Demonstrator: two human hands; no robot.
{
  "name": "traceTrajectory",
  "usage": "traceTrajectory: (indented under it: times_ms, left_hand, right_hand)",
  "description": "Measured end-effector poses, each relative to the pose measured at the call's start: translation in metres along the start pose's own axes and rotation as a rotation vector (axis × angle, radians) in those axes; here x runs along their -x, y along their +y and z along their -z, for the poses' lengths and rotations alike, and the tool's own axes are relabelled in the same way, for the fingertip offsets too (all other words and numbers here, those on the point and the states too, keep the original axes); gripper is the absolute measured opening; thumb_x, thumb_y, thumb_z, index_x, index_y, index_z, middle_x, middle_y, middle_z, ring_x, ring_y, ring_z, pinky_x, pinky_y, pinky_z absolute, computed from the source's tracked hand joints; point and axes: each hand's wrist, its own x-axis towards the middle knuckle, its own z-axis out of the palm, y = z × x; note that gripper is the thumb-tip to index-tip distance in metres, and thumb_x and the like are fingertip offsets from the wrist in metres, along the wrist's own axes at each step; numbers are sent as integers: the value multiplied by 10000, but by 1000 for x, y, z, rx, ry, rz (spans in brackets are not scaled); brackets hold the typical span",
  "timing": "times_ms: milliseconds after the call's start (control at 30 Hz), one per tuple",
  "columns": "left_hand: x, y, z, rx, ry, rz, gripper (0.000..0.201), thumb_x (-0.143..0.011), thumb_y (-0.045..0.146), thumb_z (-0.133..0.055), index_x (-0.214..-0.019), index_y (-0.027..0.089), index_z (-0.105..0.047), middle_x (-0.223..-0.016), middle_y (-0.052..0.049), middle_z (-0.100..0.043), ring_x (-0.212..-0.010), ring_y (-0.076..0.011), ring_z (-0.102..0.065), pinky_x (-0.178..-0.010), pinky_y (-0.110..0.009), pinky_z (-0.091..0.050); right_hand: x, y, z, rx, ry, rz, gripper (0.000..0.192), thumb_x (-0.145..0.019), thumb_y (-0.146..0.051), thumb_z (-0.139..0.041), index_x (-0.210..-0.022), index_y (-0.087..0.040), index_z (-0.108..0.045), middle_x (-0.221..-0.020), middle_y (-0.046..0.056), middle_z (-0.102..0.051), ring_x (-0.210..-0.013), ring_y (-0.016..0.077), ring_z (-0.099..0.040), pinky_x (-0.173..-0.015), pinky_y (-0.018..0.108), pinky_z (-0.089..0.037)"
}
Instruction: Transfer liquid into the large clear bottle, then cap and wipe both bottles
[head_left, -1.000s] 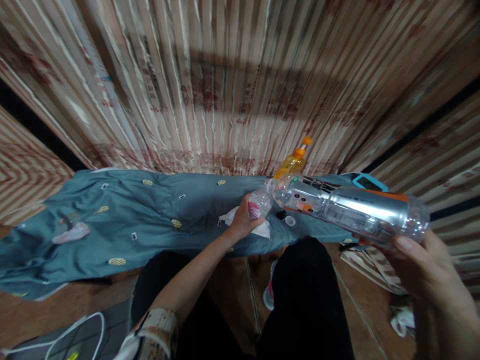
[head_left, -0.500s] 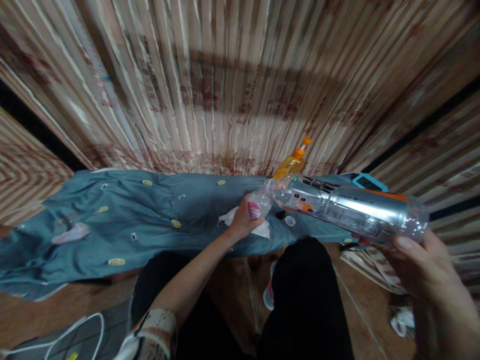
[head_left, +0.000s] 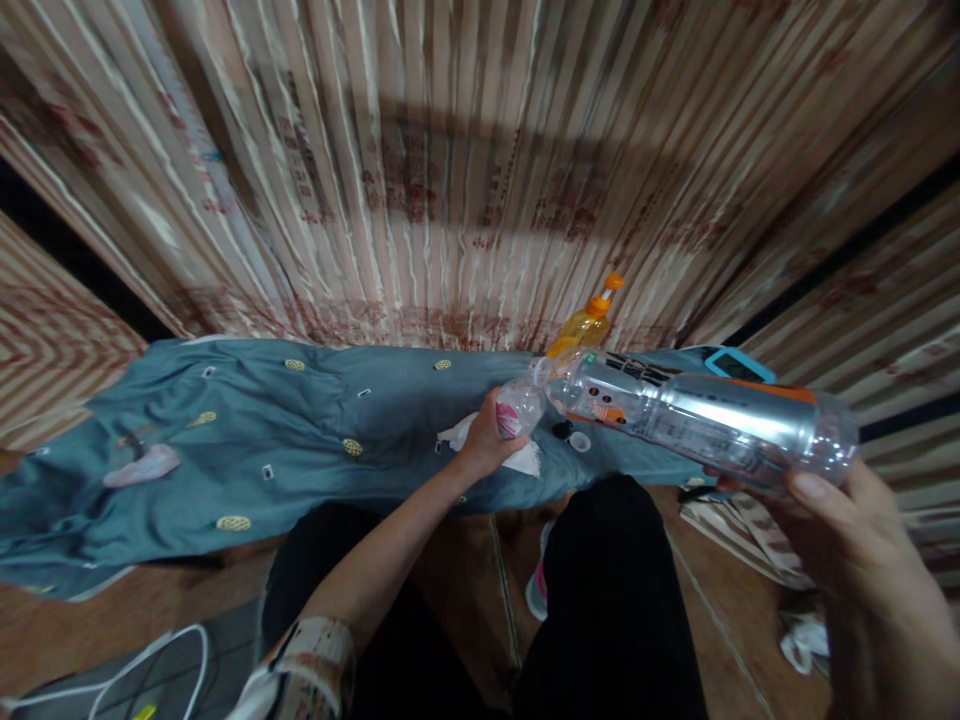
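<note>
Clear plastic catches the light on the big bottle [head_left: 697, 425], which the right hand [head_left: 840, 540] holds near its base, fingers curled round the underside and thumb laid along the side. The bottle lies tilted almost flat, its open mouth meeting the mouth of the small bottle [head_left: 519, 408]. That small bottle stands on the blue cloth [head_left: 300, 440], and the left hand [head_left: 486, 440] is wrapped round its lower half, fingers closed on it.

The step in hand looks like pouring from the big bottle into the small one, neck to neck; whether liquid is running cannot be told. Just right of the small bottle lie a dark cap [head_left: 561, 430] and a white cap [head_left: 580, 441]. Under and just left of it is a white tissue [head_left: 459, 434]. Behind it, against the striped curtain [head_left: 450, 180], stands an orange bottle [head_left: 586, 320].

The next move calls for a steady tilt of the big bottle with the two mouths kept lined up, and a firm grip on the small bottle so it does not tip on the soft cloth.
</note>
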Motion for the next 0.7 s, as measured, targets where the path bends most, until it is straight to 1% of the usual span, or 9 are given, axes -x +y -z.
traceTrajectory:
  times_ms: [133,200,300,367,500,533,633,667,700]
  left_hand:
    - [0,1,1,-3,-8,8,856,-624,212,-795,-1358,184,-355,-1255,-118,-575,-1124,-278,-588,-991,-460,-468]
    - [0,1,1,0,-3,2,848,-621,216,-797,-1352,181,-367,-1250,-119,-578,-1119,-279,-590,-989,-460,-469]
    - [0,1,1,8,5,-9,846,-619,224,-798,-1351,184,-377,-1249,-116,-580,-1123,-278,-588,-988,-458,-470]
    - [0,-1,0,11,6,-13,855,-619,224,-797,-1358,184,-369,-1252,-118,-581,-1135,-280,-584,-991,-457,-468]
    - [0,-3,-1,1,-5,-9,877,-621,214,-796,-1369,187,-339,-1272,-122,-576,-1145,-277,-581,-995,-460,-465]
    - [-1,-3,-1,-3,-6,-7,879,-619,211,-796,-1368,184,-337,-1277,-125,-572,-1143,-276,-582,-995,-458,-465]
    - [-1,-1,-1,-14,-9,2,870,-623,210,-794,-1365,177,-340,-1270,-130,-576,-1121,-276,-592,-985,-459,-470]
    - [-1,0,0,-16,-11,9,867,-627,213,-793,-1366,175,-341,-1264,-131,-579,-1114,-277,-595,-981,-459,-472]
    - [0,0,0,-16,-13,15,868,-627,215,-793,-1367,171,-340,-1260,-133,-581,-1110,-279,-596,-979,-460,-473]
  right_hand:
    - [1,-1,-2,-4,8,-9,412,-722,-465,-725,-1103,-338,-634,-1186,-33,-610,-1213,321,-528,-1061,438,-458]
    - [0,-2,-2,-15,14,-14,447,-702,-479,-738,-1113,-336,-634,-1189,-29,-611,-1216,328,-523,-1049,438,-469]
    - [-1,-1,-1,-26,14,-7,462,-688,-446,-763,-1112,-309,-641,-1207,-8,-610,-1191,335,-542,-961,426,-533]
    - [-2,0,0,-29,9,3,437,-704,-426,-755,-1106,-296,-642,-1215,-1,-607,-1175,328,-553,-911,406,-556]
    - [-1,2,2,-26,-18,10,376,-758,-431,-707,-1110,-322,-630,-1209,-25,-600,-1195,306,-535,-935,392,-534]
    - [0,2,2,-27,-20,5,382,-758,-434,-707,-1116,-325,-628,-1206,-24,-599,-1181,306,-542,-912,391,-543]
    - [0,1,2,-30,-7,-2,432,-729,-430,-736,-1129,-306,-630,-1194,-2,-605,-1085,302,-588,-775,366,-578]
    - [0,1,1,-29,0,2,440,-723,-431,-742,-1128,-298,-632,-1193,2,-606,-1074,299,-593,-769,360,-579]
    - [0,0,1,-27,2,6,440,-722,-431,-745,-1125,-296,-633,-1196,1,-605,-1084,297,-590,-797,357,-575]
